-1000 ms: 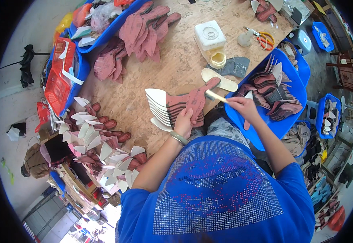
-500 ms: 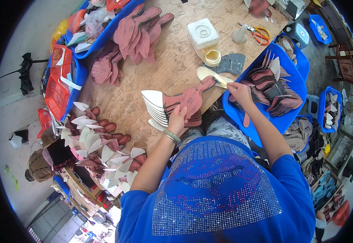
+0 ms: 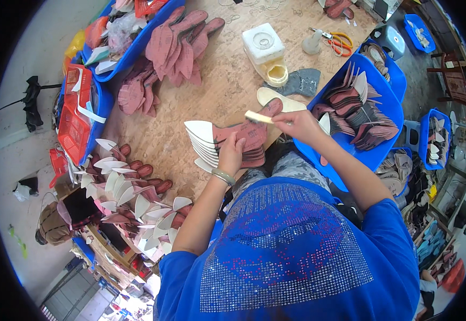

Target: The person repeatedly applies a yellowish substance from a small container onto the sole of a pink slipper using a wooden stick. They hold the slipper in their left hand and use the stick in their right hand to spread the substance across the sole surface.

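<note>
My left hand (image 3: 230, 152) grips a reddish shoe insole (image 3: 255, 134) lying uppermost on a fanned stack of insoles, whose white pointed ends (image 3: 201, 131) stick out to the left. Between the fingers of my right hand (image 3: 299, 128) is a small cream-coloured brush (image 3: 259, 117), held across the narrow heel end of that insole. Just beyond lies a cream sole-shaped piece (image 3: 278, 99), partly covered by the insole and my right hand. A dark grey flat piece (image 3: 303, 82) lies farther back, beside a white pot (image 3: 264, 45) with a cream, crusted opening.
Blue bins of insoles (image 3: 388, 125) stand at the right. Loose insoles (image 3: 174, 48) are piled at the far left, with rows of white-tipped ones (image 3: 136, 187) nearer. Orange-handled scissors (image 3: 342, 43) and a whitish bottle (image 3: 312, 43) lie toward the back. Red baskets (image 3: 75, 123) line the left edge.
My right hand has moved left with the brush, from beside the insole's end to over it. My left hand has stayed on the insole. The whole view has shifted slightly.
</note>
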{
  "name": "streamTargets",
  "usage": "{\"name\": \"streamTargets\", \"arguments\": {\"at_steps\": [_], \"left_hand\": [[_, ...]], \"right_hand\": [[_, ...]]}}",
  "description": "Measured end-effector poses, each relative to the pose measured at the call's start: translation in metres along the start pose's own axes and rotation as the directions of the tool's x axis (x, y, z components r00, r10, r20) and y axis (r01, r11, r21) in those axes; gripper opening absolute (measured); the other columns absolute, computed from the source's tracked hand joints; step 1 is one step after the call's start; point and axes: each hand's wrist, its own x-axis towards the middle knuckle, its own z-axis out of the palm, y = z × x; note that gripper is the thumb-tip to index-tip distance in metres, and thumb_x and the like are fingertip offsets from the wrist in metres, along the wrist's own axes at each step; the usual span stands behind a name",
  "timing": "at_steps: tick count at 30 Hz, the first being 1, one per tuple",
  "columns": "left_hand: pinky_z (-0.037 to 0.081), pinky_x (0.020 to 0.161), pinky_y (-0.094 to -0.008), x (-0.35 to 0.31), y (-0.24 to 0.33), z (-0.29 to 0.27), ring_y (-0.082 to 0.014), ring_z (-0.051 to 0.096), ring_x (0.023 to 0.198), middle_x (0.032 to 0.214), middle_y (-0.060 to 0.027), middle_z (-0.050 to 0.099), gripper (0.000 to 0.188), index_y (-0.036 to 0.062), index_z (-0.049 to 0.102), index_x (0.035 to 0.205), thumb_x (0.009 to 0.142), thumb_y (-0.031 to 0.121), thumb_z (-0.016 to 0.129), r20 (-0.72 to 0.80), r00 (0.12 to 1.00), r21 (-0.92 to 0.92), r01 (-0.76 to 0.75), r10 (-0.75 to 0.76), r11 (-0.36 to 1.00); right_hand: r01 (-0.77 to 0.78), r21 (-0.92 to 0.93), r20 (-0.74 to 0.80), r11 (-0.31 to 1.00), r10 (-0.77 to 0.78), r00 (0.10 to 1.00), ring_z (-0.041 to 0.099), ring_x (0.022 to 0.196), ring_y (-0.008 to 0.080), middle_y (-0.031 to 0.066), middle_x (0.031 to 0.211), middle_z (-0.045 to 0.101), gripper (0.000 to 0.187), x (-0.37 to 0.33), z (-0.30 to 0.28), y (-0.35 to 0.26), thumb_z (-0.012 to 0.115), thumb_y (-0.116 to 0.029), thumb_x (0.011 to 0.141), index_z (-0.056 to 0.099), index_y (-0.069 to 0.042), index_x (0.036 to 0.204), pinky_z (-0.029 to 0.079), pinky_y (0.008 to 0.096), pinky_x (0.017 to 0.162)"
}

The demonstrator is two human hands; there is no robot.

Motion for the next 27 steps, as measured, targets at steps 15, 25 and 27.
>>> {"name": "streamTargets", "arguments": {"at_steps": [15,25,27], "left_hand": [[0.034,0.051,-0.0180,-0.002,0.016,0.003,-0.0031,0.046,0.065,0.087,0.0023,0.060,0.016,0.0080,0.053,0.109,0.097,0.017,0.047,0.211,0.915,-0.581,0.400,-0.343,0.709],[0.038,0.054,-0.0186,-0.011,0.034,0.007,-0.0038,0.051,0.073,0.101,-0.0004,0.061,0.034,0.0058,0.046,0.124,0.093,0.017,0.055,0.238,0.935,-0.638,0.354,-0.262,0.684],[0.040,0.056,-0.0185,-0.014,0.048,0.007,-0.0040,0.054,0.078,0.106,-0.0020,0.060,0.043,0.0036,0.042,0.128,0.091,0.018,0.058,0.227,0.959,-0.627,0.276,-0.168,0.728]], "right_hand": [[-0.235,-0.123,-0.250,0.964,0.199,0.948,0.065,0.063,0.0279,0.0174,0.073,0.066,0.025,0.027,0.001,0.115,0.063,-0.028,0.081,0.072,-0.010,0.097,0.051,0.0368,0.059],[-0.121,0.395,-0.197,0.910,0.213,0.957,0.055,0.070,0.0049,0.0000,0.080,0.066,0.023,-0.039,0.052,0.078,0.065,-0.018,0.086,0.069,-0.002,0.104,0.046,0.0219,0.065],[-0.113,0.486,-0.141,0.866,0.206,0.968,0.055,0.072,0.0048,-0.0007,0.081,0.066,0.023,-0.043,0.046,0.056,0.065,-0.017,0.087,0.069,-0.002,0.104,0.045,0.0212,0.066]]}}
